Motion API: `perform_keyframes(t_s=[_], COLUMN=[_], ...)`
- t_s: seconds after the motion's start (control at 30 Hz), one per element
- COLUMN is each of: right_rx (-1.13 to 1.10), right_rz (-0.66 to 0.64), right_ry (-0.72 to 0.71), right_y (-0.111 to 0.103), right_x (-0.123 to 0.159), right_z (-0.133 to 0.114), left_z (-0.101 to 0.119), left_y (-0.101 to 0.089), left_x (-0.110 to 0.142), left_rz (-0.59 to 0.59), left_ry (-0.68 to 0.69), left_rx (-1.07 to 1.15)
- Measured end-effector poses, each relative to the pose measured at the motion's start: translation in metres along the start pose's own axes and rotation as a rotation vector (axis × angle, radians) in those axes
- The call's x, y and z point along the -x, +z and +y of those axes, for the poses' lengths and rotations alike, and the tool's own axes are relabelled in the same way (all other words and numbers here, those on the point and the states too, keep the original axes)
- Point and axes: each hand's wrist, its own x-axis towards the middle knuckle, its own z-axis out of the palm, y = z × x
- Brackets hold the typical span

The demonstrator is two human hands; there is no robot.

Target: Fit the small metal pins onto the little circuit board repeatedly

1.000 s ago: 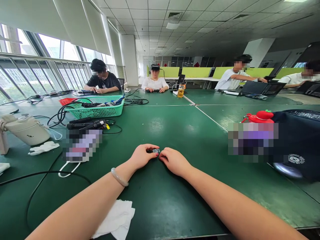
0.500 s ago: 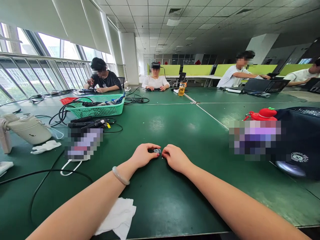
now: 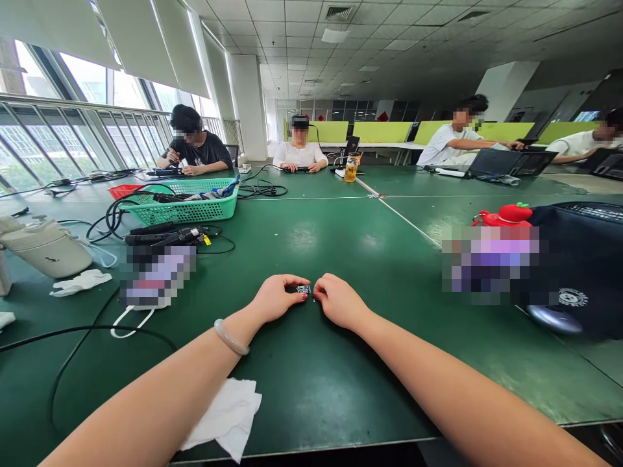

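Over the green table (image 3: 311, 363), my left hand (image 3: 275, 298) pinches a small flat dark board (image 3: 303, 289) with white markings between thumb and fingers. A pale bangle (image 3: 230, 337) circles the left wrist. Just right of the board is my right hand (image 3: 341, 300), its thumb and fingertips pressed together, with a narrow gap between the two hands. A tiny whitish bit shows below the right fingertips; what these fingers hold is too small to make out. Under my left forearm lies a white tissue (image 3: 233, 415).
Leftward are a green basket (image 3: 195, 209) of cables, black devices (image 3: 160, 235), a blurred phone-like object (image 3: 158, 275), a cream bag (image 3: 51, 250) and loose black cable (image 3: 87, 329). A dark bag (image 3: 584, 259) with a red pouch (image 3: 509, 215) stands right. Several people sit beyond.
The whole view has shifted slightly, so things appear a little farther left and up. Both hands keep the same pinched pose, close together.
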Motion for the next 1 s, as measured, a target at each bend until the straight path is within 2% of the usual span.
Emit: perform_keyframes(t_s=[0.2,0.43,0.73,1.0], right_rx=[-0.160,-0.158,-0.164,-0.160], right_rz=[0.129,0.130,0.162,0.137], right_ry=[-0.088,-0.232,-0.252,-0.248], right_y=[-0.0080,-0.0041,-0.0049,-0.0025], right_x=[0.0018,0.0056,0.0051,0.0032], right_z=[0.0017,-0.0040,-0.0018,0.0017], left_z=[0.0008,-0.0002,0.0018,-0.0015], left_y=[-0.0001,0.0006,0.0007,0.0011], left_x=[0.0018,0.0022,0.0029,0.0017], left_rz=[0.029,0.033,0.025,0.026], left_ry=[0.058,0.134,0.155,0.175], left_rx=[-0.050,-0.083,-0.049,-0.063])
